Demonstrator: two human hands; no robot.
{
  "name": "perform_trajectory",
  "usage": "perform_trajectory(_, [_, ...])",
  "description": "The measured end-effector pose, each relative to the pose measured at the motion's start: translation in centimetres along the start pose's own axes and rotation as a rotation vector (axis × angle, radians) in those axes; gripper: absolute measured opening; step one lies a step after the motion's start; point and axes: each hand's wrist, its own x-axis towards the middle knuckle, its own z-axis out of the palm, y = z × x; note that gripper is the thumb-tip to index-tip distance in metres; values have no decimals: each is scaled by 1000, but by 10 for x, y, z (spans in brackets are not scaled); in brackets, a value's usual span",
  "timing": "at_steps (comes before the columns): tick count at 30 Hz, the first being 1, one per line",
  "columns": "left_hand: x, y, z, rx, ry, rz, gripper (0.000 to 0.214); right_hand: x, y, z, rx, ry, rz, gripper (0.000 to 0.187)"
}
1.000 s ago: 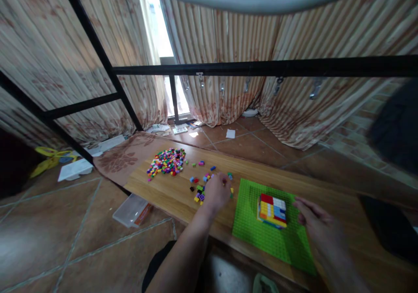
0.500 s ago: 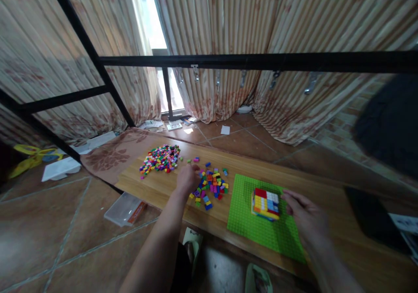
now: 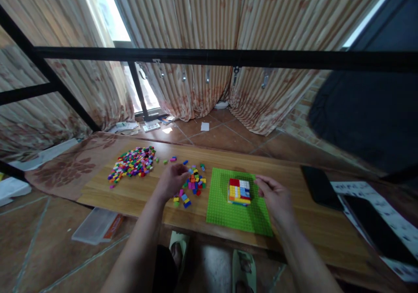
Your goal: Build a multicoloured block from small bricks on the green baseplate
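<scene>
A small stack of toy building bricks (image 3: 239, 192), with red, white, yellow, orange and blue on top, stands on a green studded baseplate (image 3: 218, 214). Just right of that stack is my right hand (image 3: 274, 196), thumb and fingers closed in a pinch; what lies between the fingertips is too small to name. My left hand (image 3: 172, 180) hangs over the left side of a scatter of loose bricks (image 3: 196, 180). Its fingers are bent together beside a light blue brick, and anything inside them is hidden.
A big heap of tiny coloured bricks (image 3: 132, 164) covers the left of the wooden table (image 3: 130, 197). At the right lie a black phone-like slab (image 3: 320, 186) and printed sheets (image 3: 392, 210) under another dark device. A black metal bar (image 3: 209, 57) crosses in front; a clear plastic box (image 3: 94, 225) sits below.
The view has swung to the right, so the table shows further left and more of its right end is visible. Both hands stay near the same bricks, the left over the scatter.
</scene>
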Motion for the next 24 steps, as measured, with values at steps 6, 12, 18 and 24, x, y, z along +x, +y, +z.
perform_trajectory(6, [-24, 36, 58, -428, -266, -66, 20, -15, -14, 5, 60, -200, -113, 26])
perform_trajectory(12, [-29, 54, 83, -579, -391, -52, 19, -30, -17, -2, -124, -467, -344, 28])
perform_trajectory(18, [-31, 56, 99, -683, -484, -14, 22, -33, -18, -7, -308, -477, -454, 22])
perform_trajectory(24, [-32, 54, 113, -761, -483, -38, 23, -31, -14, -15, -393, -453, -483, 23])
